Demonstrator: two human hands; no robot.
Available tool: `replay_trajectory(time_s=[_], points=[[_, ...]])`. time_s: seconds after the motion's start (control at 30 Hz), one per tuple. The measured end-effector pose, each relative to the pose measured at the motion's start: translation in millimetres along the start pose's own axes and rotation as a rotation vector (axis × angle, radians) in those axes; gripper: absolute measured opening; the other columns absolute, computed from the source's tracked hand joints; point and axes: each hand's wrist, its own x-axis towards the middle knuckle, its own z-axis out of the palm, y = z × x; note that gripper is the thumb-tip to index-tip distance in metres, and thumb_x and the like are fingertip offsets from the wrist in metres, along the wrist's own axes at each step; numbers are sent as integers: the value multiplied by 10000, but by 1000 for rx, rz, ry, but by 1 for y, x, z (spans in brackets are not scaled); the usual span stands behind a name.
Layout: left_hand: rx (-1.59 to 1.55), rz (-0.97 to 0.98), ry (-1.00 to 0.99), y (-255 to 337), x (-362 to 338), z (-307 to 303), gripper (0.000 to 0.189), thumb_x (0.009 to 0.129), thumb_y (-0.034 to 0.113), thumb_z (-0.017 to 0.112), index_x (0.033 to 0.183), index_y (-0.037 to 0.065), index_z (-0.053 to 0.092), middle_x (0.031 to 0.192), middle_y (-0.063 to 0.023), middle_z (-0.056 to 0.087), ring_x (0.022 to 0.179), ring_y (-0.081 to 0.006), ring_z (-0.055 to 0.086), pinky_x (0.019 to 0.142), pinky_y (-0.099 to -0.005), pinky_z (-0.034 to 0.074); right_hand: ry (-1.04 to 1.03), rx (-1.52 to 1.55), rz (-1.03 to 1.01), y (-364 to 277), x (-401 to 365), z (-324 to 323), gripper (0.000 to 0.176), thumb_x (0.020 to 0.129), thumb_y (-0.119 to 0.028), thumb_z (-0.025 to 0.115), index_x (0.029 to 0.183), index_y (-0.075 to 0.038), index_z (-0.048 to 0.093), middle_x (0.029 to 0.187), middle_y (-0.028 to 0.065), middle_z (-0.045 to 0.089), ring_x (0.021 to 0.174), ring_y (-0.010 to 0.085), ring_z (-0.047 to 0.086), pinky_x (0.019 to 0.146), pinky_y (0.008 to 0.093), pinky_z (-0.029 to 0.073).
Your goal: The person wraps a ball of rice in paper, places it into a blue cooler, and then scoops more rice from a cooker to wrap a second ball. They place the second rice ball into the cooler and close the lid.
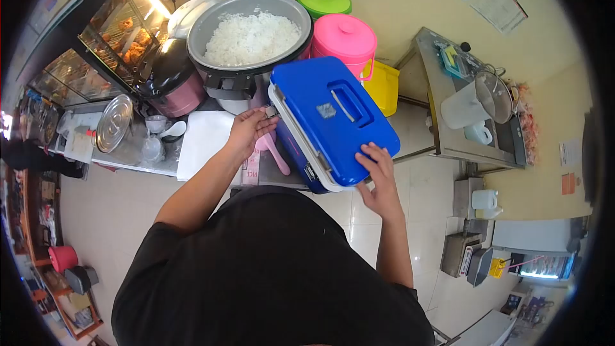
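Observation:
A blue cooler box (pixel 301 154) with a white rim stands at the counter's front edge, its blue lid (pixel 378 128) on top with a recessed carry handle (pixel 351 104). My left hand (pixel 251 131) is closed at the lid's left side, thumb and fingers pinching a small grey latch (pixel 270 111). My right hand (pixel 380 182) grips the lid's near right corner, fingers over the top and thumb at the edge. Beside the box lies a pink rice paddle (pixel 274 151), partly hidden by my left hand. Behind stands an open rice cooker (pixel 197 32) filled with white rice (pixel 253 37).
A pink lidded container (pixel 344 37), a green lid (pixel 324 1) and a yellow bin (pixel 383 88) stand behind the box. To the left are a closed rice cooker (pixel 170 83), a steel lid (pixel 115 125) and a lit food display case (pixel 122 32). A steel table (pixel 442 141) is at right.

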Motion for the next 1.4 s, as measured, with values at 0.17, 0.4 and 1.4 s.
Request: replay_trajectory(time_s=[0.17,0.4,1.4], points=[[132,20,28,11,-4,8,219,973,211,713,1020,12,635,1001,-133,723,914,-225,737,805,-336,614,-96,96,47,-3,-1,-3,535,799,-246,815,1282,-77,657,1413,146,570,1398,367,463,1186,556,275],[275,23,44,13,16,10,234,931,198,769,1025,10,666,927,-87,719,798,-180,721,730,-293,608,-69,69,79,-5,-1,7,492,791,-263,825,1224,-76,685,1413,143,573,1386,380,470,1174,576,278],[183,-461,-565,-18,-83,44,187,1048,221,586,1065,35,599,1011,-139,710,944,-269,734,873,-372,585,3,74,154,-1,-6,26,404,789,-209,811,1150,-98,668,1371,102,603,1386,325,477,1194,578,188]])
